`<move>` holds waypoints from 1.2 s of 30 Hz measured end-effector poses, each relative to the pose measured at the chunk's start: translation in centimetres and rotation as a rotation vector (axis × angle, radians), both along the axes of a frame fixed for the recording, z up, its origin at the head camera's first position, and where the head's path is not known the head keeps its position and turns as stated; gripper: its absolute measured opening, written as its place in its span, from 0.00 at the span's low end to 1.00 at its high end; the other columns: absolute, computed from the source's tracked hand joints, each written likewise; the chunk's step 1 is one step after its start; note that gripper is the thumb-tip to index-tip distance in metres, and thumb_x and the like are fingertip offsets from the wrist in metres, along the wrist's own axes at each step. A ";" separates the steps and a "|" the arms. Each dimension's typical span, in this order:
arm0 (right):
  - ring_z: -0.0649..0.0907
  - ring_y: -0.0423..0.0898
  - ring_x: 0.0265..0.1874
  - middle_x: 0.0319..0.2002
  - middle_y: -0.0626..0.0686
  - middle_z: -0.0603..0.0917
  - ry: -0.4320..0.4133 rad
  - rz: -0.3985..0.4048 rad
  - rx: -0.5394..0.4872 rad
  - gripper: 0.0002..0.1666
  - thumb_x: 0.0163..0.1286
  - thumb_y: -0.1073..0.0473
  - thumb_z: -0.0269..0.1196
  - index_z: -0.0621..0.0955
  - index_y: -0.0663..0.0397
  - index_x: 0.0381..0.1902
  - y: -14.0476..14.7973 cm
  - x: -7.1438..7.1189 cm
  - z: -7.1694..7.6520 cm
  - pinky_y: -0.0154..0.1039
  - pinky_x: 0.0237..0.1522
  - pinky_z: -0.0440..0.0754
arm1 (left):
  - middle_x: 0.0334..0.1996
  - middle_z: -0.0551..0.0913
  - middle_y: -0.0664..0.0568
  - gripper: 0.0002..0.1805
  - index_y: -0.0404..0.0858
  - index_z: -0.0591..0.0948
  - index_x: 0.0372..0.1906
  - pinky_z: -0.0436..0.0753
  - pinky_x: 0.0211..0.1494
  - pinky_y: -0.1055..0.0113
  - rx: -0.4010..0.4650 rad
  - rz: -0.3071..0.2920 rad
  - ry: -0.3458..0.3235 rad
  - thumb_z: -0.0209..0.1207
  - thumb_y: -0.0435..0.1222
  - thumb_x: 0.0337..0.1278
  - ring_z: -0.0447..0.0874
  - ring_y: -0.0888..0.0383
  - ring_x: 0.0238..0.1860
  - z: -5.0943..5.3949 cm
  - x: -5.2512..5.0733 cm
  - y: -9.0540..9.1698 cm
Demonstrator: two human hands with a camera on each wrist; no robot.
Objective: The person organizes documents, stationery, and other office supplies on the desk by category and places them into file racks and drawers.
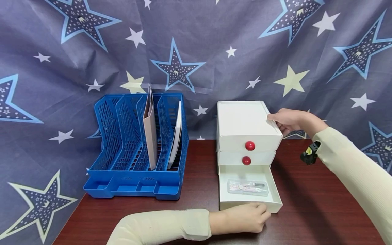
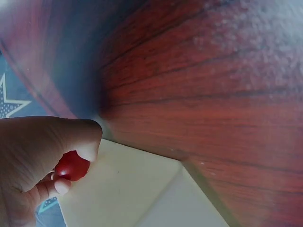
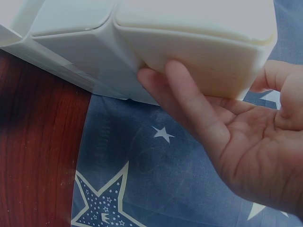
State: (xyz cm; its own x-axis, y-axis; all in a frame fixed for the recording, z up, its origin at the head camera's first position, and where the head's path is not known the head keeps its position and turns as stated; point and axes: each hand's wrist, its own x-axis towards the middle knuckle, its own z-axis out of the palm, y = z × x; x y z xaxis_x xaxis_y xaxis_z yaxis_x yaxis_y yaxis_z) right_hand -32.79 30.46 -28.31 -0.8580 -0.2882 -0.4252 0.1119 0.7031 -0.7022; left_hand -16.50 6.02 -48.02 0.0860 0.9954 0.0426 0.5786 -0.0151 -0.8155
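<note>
A white drawer unit [image 1: 245,117] with red knobs stands on the table, its bottom drawer [image 1: 225,172] pulled out. Inside that drawer lies a clear pencil case [image 1: 248,188] with slim items in it. My left hand [image 1: 240,217] is at the drawer's front; in the left wrist view its thumb and fingers pinch the red knob [image 2: 72,165]. In the head view the hand hides this knob. With the thumb over the top edge and fingers against the side wall, my right hand [image 1: 289,119] holds the unit's upper right side [image 3: 203,66].
To the left stands a blue file rack [image 1: 134,183] with small front compartments. A pinkish folder [image 1: 150,136] and a white booklet [image 1: 175,143] stand upright in its slots. Behind everything hangs a star-patterned cloth [image 1: 196,30]. The table [image 1: 199,183] is dark reddish wood.
</note>
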 end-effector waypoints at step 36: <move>0.89 0.44 0.38 0.36 0.50 0.89 -0.001 0.010 0.002 0.37 0.79 0.49 0.40 0.66 0.80 0.64 0.2 -0.3 -0.3 0.45 0.42 0.88 | 0.50 0.78 0.63 0.10 0.65 0.85 0.43 0.77 0.53 0.78 -0.205 0.123 -0.158 0.61 0.44 0.61 0.74 0.64 0.53 1.9 -2.1 1.5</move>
State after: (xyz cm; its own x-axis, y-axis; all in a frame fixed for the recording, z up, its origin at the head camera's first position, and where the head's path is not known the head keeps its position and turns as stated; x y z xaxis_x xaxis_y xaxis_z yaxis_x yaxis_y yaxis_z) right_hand -33.07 30.62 -28.63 -0.8547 -0.2960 -0.4266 0.1054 0.7056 -0.7007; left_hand -18.58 7.50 -46.16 -0.0272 0.9872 -0.1574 0.7061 -0.0925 -0.7021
